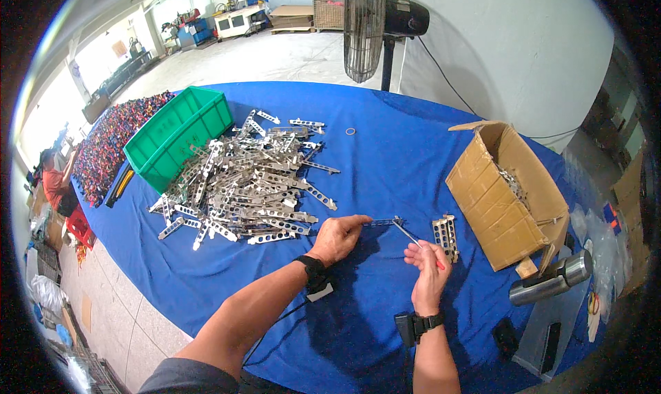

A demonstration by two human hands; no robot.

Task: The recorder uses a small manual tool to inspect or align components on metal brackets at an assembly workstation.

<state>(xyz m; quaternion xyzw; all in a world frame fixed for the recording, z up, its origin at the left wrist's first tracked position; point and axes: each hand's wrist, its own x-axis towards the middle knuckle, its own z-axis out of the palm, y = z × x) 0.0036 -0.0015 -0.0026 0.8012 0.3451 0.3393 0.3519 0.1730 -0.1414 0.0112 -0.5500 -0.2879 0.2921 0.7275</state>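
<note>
My left hand (337,238) pinches one end of a perforated metal strip (384,222) just above the blue cloth. Closed around a slim metal rod tool (407,233) with a red handle, my right hand (428,269) holds the tool's tip against or close to the strip's far end. Whether the tip touches is too small to tell. Beside the right hand, several finished-looking flat strips (445,237) lie side by side. To the left spreads a large heap of similar silvery strips (248,180) with round holes.
A tipped green crate (179,136) adjoins the heap. At the right stand an open cardboard box (492,205) with metal parts and a steel flask (551,278) lying down. A rubber band (350,131) lies mid-cloth. Beyond the table is a fan (365,33); another person (56,177) sits far left.
</note>
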